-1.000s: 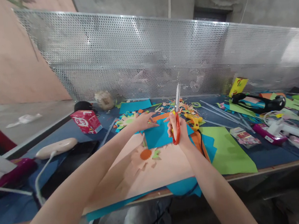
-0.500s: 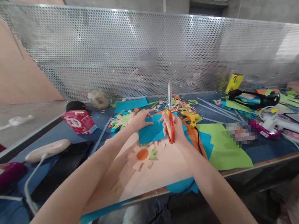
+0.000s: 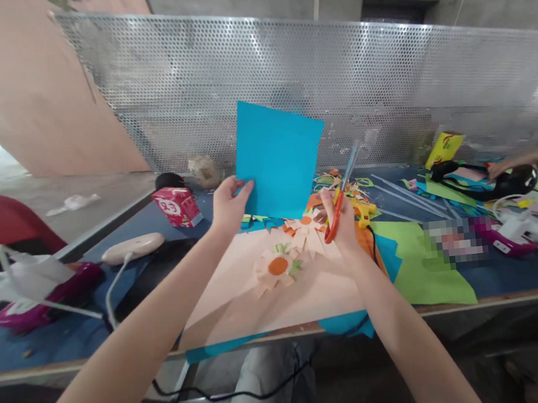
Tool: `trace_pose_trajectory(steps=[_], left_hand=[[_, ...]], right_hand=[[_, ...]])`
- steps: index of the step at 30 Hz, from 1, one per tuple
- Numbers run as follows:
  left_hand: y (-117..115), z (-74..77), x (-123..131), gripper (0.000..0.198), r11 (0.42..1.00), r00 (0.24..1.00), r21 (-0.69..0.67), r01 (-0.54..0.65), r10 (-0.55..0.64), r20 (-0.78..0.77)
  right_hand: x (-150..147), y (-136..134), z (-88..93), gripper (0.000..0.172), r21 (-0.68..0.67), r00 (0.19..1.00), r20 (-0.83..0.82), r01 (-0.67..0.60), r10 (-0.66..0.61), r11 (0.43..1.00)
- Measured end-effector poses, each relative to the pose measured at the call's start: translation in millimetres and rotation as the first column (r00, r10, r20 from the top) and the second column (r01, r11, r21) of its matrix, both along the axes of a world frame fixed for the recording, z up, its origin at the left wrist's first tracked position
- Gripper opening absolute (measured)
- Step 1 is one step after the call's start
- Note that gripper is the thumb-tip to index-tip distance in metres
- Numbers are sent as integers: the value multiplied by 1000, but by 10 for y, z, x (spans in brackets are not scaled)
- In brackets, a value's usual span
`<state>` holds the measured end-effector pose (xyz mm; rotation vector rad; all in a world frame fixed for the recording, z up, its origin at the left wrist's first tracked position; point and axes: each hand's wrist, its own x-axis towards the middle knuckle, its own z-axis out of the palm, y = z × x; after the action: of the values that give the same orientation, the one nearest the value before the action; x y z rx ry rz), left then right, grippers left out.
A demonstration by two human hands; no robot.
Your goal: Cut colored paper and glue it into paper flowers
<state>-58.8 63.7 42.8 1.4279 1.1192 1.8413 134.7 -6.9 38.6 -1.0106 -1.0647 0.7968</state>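
My left hand pinches the lower left corner of a blue paper sheet and holds it upright above the table. My right hand grips orange-handled scissors, their blades pointing up and to the right, close to the sheet's lower right edge. Below my hands a peach paper sheet lies on the table with a paper flower that has an orange centre.
A perforated metal screen stands along the table's far side. A red carton is at the left, a yellow glue gun and green paper at the right. Another person's hand rests on a black tool at far right.
My left hand has lifted the blue sheet off the table and stood it upright. The scissors have tilted to the right and dropped a little.
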Motion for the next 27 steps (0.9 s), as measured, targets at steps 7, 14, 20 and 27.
trace_pose_trajectory(steps=[7,14,20,27], left_hand=[[-223,-379,226,35,952,961,-153,265,-249,116],[-248,-336,70,37,895,872,-189,404,-314,375],[-178,-323,-29,42,924,906,-201,325,-243,348],[-197,-256,-71,33,988,859,-132,86,-6,512]], right_hand=[[102,120,-70,30,40,975,212,59,-66,997],[216,130,49,25,54,868,480,110,-122,992],[332,250,199,33,21,780,624,33,-38,999],[313,-74,509,33,-16,751,657,-81,72,997]])
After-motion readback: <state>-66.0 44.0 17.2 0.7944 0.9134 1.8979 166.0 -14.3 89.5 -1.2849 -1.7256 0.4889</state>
